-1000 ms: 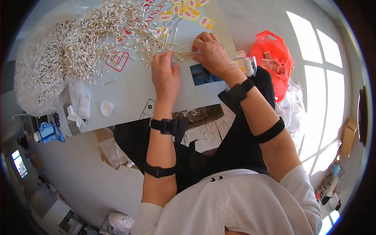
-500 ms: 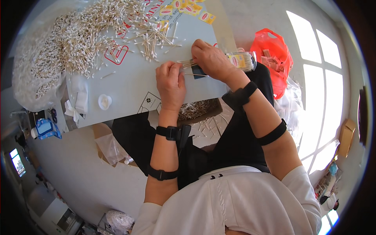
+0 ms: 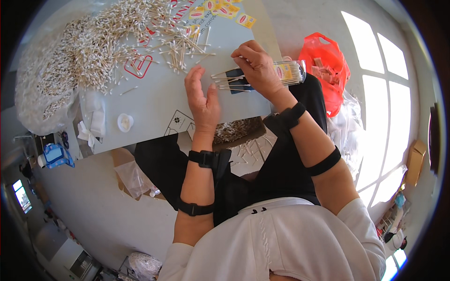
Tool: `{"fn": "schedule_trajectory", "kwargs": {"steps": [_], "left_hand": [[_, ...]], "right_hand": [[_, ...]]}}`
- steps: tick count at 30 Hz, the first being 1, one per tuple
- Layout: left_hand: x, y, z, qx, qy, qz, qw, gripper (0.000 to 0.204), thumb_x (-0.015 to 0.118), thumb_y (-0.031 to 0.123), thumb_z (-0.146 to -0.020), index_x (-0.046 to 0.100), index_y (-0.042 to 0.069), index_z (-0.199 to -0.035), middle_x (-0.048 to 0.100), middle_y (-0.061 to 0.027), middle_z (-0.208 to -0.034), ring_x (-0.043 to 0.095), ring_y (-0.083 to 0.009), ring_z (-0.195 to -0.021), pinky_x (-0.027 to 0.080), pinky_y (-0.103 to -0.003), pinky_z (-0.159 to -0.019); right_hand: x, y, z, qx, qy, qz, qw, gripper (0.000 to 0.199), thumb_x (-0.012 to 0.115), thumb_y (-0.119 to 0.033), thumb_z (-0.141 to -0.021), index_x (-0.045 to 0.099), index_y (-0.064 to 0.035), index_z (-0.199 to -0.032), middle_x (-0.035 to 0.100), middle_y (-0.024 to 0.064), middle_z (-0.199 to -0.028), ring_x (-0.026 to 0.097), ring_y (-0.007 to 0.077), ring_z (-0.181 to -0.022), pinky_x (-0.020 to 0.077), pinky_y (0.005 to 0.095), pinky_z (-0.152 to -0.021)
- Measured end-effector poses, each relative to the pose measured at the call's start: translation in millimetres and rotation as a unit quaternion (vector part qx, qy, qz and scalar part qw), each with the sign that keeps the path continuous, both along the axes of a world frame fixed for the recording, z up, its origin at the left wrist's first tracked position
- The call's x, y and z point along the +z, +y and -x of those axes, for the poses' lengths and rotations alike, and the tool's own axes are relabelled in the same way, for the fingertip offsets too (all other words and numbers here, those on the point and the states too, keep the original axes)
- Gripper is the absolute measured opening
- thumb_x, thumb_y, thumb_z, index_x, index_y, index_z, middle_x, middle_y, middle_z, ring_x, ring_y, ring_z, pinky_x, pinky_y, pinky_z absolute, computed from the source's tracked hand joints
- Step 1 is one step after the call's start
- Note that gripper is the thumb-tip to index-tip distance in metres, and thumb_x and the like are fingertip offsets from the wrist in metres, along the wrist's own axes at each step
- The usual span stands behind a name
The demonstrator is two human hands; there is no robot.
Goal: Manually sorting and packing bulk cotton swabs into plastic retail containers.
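hidden: the right end of the dark card (image 3: 233,73) left of the swab pack (image 3: 294,72) is covered by your right hand (image 3: 258,68) and swabs.
cut off: the swab heap (image 3: 98,56), far left of the pack, runs past the view's top edge.
left hand: your left hand (image 3: 202,96), left of the pack, is spread, thumb apart from the fingers.
right hand: just left of the pack, fingers curled toward the thumb; you cannot tell whether they pinch a swab.
loose swabs: several (image 3: 234,85) lie left of the pack, across the card, between your hands; overlap prevents a sure count.
counted: one pack, one dark card, one white cup (image 3: 125,122) left of the pack on the tabletop (image 3: 154,107), one red bag (image 3: 338,70) right of it.
uncountable: heaped swabs; overlapping yellow cards (image 3: 246,20) beyond the pack.
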State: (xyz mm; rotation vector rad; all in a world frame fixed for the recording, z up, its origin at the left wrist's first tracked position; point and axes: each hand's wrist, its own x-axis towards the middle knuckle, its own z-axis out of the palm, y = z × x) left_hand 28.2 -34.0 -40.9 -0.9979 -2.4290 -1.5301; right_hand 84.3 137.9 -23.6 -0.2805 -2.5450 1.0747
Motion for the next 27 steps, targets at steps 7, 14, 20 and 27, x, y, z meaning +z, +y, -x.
{"fn": "schedule_trajectory", "kwargs": {"steps": [7, 14, 20, 27], "left_hand": [[-6, 23, 9, -0.055, -0.181, -0.132, 0.973, 0.042, 0.055, 0.008, -0.095, 0.048, 0.002, -0.136, 0.049, -0.0138, -0.14, 0.047, -0.0271, -0.13, 0.037, -0.039, -0.111], [-8, 21, -1, -0.06, -0.166, -0.127, 0.976, 0.043, 0.053, 0.004, -0.093, 0.048, 0.002, -0.136, 0.049, -0.0119, -0.141, 0.048, -0.0253, -0.13, 0.037, -0.038, -0.111], [-8, 21, 2, -0.066, -0.217, -0.162, 0.96, 0.04, 0.053, 0.005, -0.097, 0.05, 0.001, -0.137, 0.051, -0.0096, -0.141, 0.048, -0.0196, -0.13, 0.033, -0.037, -0.114], [-9, 22, 2, -0.061, -0.211, -0.138, 0.966, 0.038, 0.053, 0.003, -0.097, 0.053, 0.001, -0.134, 0.054, -0.0089, -0.138, 0.05, -0.0179, -0.127, 0.036, -0.035, -0.112]], "right_hand": [[-12, -48, -20, -0.144, 0.152, 0.251, 0.945, 0.025, 0.053, -0.004, -0.097, 0.059, 0.0025, -0.121, 0.056, 0.0149, -0.132, 0.056, 0.0258, -0.117, 0.0429, 0.0306, -0.1], [-10, -34, -26, -0.11, 0.096, 0.218, 0.965, 0.03, 0.062, 0.007, -0.083, 0.063, 0.0006, -0.112, 0.06, 0.0134, -0.123, 0.06, 0.0283, -0.113, 0.0492, 0.0345, -0.094], [-6, -4, -22, 0.013, 0.014, -0.01, 1.0, 0.013, 0.065, 0.005, -0.079, 0.062, -0.0003, -0.09, 0.06, 0.0126, -0.101, 0.063, 0.0349, -0.092, 0.0518, 0.0394, -0.079], [0, -3, -13, 0.007, -0.066, -0.026, 0.997, 0.01, 0.068, 0.0, -0.079, 0.06, 0.0001, -0.085, 0.058, 0.0138, -0.095, 0.061, 0.0359, -0.082, 0.0514, 0.04, -0.073]]}}
